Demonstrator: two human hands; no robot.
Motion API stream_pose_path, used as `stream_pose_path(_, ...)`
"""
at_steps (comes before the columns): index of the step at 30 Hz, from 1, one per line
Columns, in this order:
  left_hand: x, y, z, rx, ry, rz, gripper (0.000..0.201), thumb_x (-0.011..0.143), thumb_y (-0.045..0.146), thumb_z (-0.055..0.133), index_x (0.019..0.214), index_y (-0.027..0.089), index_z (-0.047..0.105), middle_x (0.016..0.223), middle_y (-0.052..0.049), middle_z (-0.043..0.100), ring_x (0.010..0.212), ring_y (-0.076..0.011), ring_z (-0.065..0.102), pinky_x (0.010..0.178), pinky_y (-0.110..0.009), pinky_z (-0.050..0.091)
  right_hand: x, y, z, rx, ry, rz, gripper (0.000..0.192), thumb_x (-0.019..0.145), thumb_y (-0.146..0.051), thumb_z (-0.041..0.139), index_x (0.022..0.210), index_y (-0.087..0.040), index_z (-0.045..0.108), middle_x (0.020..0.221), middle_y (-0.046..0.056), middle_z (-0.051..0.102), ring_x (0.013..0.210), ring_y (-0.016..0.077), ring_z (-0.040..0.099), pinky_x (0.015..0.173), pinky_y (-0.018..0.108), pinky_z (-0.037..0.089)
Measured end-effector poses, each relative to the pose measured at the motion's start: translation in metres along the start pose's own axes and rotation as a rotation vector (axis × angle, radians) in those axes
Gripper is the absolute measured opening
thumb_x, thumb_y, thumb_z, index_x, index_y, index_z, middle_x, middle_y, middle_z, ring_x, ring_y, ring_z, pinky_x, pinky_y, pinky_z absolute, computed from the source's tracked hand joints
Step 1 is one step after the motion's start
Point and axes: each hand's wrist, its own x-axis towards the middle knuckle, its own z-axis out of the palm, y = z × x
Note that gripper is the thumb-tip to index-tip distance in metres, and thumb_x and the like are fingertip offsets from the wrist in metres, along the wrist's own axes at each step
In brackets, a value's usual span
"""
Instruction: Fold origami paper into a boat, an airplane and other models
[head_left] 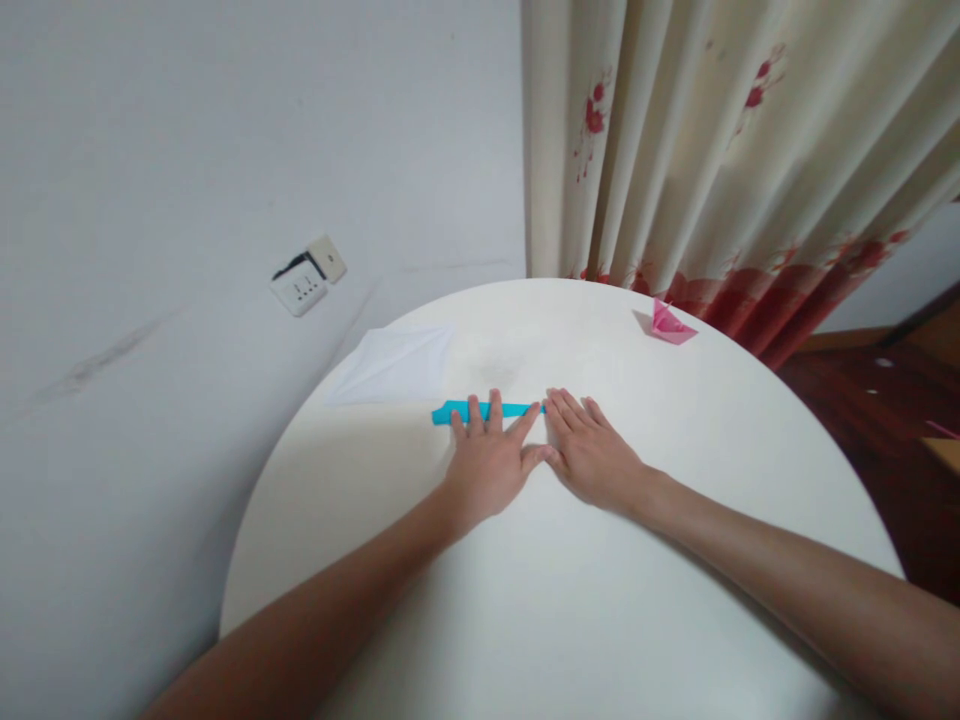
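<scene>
A round white table [570,620] fills the near part of the view; it stands close to a pale wall, and its top is smooth and plain.

Two bare arms reach in from the bottom edge, one from each side; they meet near the middle of the table. The left hand [487,460] lies flat with its fingers spread out; the fingertips press down on a blue paper strip [450,411]. The right hand [589,450] lies flat too, palm down, with its fingers close together; its fingertips rest at the right end of the strip. The two thumbs touch each other between the hands; neither hand pinches or grips anything.

The blue paper strip is long and thin, bright blue, and folded flat; it lies across the table just past the hands; its left end pokes out free, and the rest sits under the fingers. No words or marks show on it.

A little farther, to the left, a white folded sheet [394,365] lies flat near the table's edge. Farther right, a small pink folded paper shape [667,325] sits near the far rim, well apart from the hands.

Behind the table, a white wall socket [307,275] hangs a bit loose on the wall; a cream curtain [720,150] with red flowers hangs at the right; its writing, if any, cannot be seen.
</scene>
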Motion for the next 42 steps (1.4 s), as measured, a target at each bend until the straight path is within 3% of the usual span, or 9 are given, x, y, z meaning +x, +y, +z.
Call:
stream_pose_path(3, -0.001, 0.000, -0.001, 0.026, 0.002, -0.011, 0.070, 0.096, 0.069, 0.033, 0.158, 0.036, 0.032, 0.163, -0.019, 0.032, 0.147, -0.0529, 0.027, 0.109, -0.076, 0.026, 0.000, 0.000, 0.002, -0.009, 0.010, 0.001, 0.068, 0.105, -0.043, 0.036, 0.156, 0.001, 0.030, 0.164, 0.024, 0.024, 0.154, 0.0336, 0.020, 0.123, 0.055, 0.023)
stream_pose_path(9, -0.002, 0.002, -0.006, 0.084, -0.046, -0.035, 0.095, 0.094, 0.076, 0.021, 0.155, 0.006, 0.035, 0.161, -0.029, 0.028, 0.150, -0.0451, 0.026, 0.114, -0.069, 0.026, 0.000, 0.001, 0.003, -0.010, 0.031, -0.014, 0.069, 0.106, -0.046, 0.032, 0.155, 0.002, 0.031, 0.163, 0.025, 0.025, 0.153, 0.0345, 0.022, 0.122, 0.056, 0.023)
stream_pose_path(15, -0.001, -0.005, -0.013, 0.149, -0.112, -0.120, 0.103, 0.092, 0.078, 0.030, 0.153, -0.005, 0.034, 0.158, -0.035, 0.029, 0.145, -0.0493, 0.032, 0.113, -0.062, 0.031, 0.000, 0.001, 0.003, -0.020, 0.022, -0.007, 0.071, 0.106, -0.049, 0.027, 0.155, 0.002, 0.030, 0.163, 0.024, 0.025, 0.153, 0.0345, 0.023, 0.122, 0.057, 0.023)
stream_pose_path(22, 0.001, -0.015, -0.015, 0.197, -0.158, -0.194, 0.101, 0.092, 0.076, 0.036, 0.153, -0.006, 0.034, 0.155, -0.037, 0.033, 0.137, -0.0552, 0.041, 0.110, -0.061, 0.035, -0.001, 0.002, 0.006, -0.028, 0.046, -0.014, 0.075, 0.105, -0.053, 0.027, 0.155, 0.002, 0.031, 0.163, 0.024, 0.026, 0.153, 0.0343, 0.023, 0.123, 0.056, 0.023)
stream_pose_path(26, 0.003, -0.017, -0.008, 0.219, -0.112, -0.210, 0.097, 0.095, 0.073, 0.033, 0.151, -0.007, 0.036, 0.153, -0.037, 0.036, 0.141, -0.0525, 0.037, 0.113, -0.064, 0.028, -0.001, 0.002, 0.005, -0.022, 0.042, -0.013, 0.074, 0.105, -0.053, 0.028, 0.155, 0.002, 0.032, 0.163, 0.025, 0.026, 0.153, 0.0348, 0.023, 0.122, 0.056, 0.023)
stream_pose_path(29, 0.007, -0.018, -0.001, 0.168, -0.049, -0.112, 0.086, 0.101, 0.064, 0.029, 0.152, -0.004, 0.035, 0.157, -0.033, 0.033, 0.149, -0.0434, 0.028, 0.118, -0.062, 0.023, 0.000, 0.002, 0.004, -0.023, 0.037, -0.008, 0.075, 0.105, -0.053, 0.028, 0.155, 0.003, 0.031, 0.163, 0.025, 0.026, 0.153, 0.0358, 0.023, 0.122, 0.057, 0.023)
stream_pose_path(32, 0.012, -0.019, 0.005, 0.050, -0.027, 0.069, 0.070, 0.105, 0.053, 0.028, 0.155, 0.004, 0.033, 0.164, -0.023, 0.026, 0.154, -0.0346, 0.022, 0.121, -0.056, 0.023, 0.000, 0.002, 0.004, -0.010, 0.036, -0.012, 0.076, 0.105, -0.054, 0.024, 0.155, 0.003, 0.031, 0.163, 0.025, 0.027, 0.153, 0.0354, 0.023, 0.122, 0.056, 0.023)
stream_pose_path(36, 0.015, -0.019, 0.006, -0.086, -0.035, 0.275, 0.059, 0.106, 0.044, 0.028, 0.159, 0.016, 0.028, 0.168, -0.011, 0.022, 0.156, -0.0290, 0.016, 0.123, -0.054, 0.021, -0.001, 0.003, 0.005, 0.032, 0.049, -0.016, 0.076, 0.106, -0.054, 0.020, 0.155, 0.002, 0.031, 0.162, 0.025, 0.027, 0.153, 0.0340, 0.023, 0.123, 0.056, 0.022)
stream_pose_path(42, 0.016, -0.020, 0.005, -0.143, -0.079, 0.332, 0.061, 0.105, 0.042, 0.031, 0.161, 0.018, 0.022, 0.168, -0.009, 0.021, 0.157, -0.0280, 0.010, 0.124, -0.055, 0.016, 0.001, 0.008, 0.005, 0.083, 0.033, -0.059, 0.081, 0.104, -0.060, 0.017, 0.157, 0.000, 0.027, 0.164, 0.024, 0.024, 0.154, 0.0318, 0.018, 0.124, 0.057, 0.017)
